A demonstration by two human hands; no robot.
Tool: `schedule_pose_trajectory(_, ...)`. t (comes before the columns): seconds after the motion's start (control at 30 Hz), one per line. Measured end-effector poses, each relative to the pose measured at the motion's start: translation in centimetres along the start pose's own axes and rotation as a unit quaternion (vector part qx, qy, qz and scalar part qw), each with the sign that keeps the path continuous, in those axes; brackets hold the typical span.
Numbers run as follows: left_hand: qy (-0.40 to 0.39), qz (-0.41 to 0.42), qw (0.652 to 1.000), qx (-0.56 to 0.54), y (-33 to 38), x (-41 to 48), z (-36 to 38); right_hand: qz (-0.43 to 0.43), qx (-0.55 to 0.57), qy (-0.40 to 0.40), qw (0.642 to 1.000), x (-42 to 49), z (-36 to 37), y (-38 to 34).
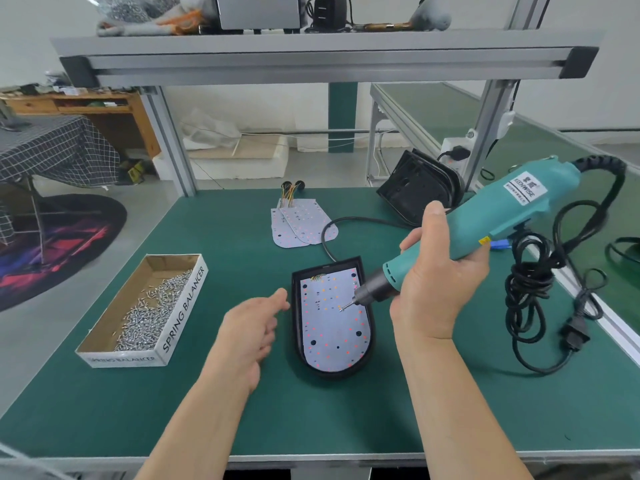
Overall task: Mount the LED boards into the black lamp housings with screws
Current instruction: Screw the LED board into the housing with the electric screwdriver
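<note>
Head camera shows a black, round-ended plastic lamp housing [297, 336] on the green bench mat [346, 417] between the hands, its long axis running away from the person, with a white LED board [332, 329] seated inside. The right hand [440, 271] grips a teal electric screwdriver [502, 209] labelled "KEENWISE". Its bit slants down-left, carrying a small silver screw [341, 309] just over the board's middle. The left hand [252, 327] is relaxed and empty, just beside the housing's left wall. A white-sided cardboard box [180, 320] of screws reads "SPRING BALANCER".
</note>
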State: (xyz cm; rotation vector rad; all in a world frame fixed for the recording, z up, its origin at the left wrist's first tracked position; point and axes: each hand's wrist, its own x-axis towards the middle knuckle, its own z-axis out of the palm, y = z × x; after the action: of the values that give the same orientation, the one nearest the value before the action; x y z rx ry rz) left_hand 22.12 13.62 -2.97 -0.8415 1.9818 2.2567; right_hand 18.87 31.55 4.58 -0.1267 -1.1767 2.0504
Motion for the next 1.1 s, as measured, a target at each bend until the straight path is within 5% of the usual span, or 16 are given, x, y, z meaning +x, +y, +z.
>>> schedule_pose_trajectory(0.1,0.014,0.043,0.967,0.25,0.0,1.3,1.1,-0.013,-0.032,-0.047,0.998,-0.4,0.0,0.9)
schedule_pose_trajectory(0.23,0.008,0.064,0.901,0.43,-0.4,2.5,3.3,-0.047,-0.097,-0.112,0.988,-1.2,-0.4,2.2)
schedule_pose_trajectory(0.47,-0.085,0.005,0.952,0.295,0.1,2.9,4.5,-0.059,-0.163,-0.152,0.973,-1.3,-1.7,3.8)
schedule_pose_trajectory(1.1,-0.085,0.005,0.951,0.298,0.0,2.9,4.7,-0.039,-0.163,-0.182,0.969,-1.6,-1.8,4.7)
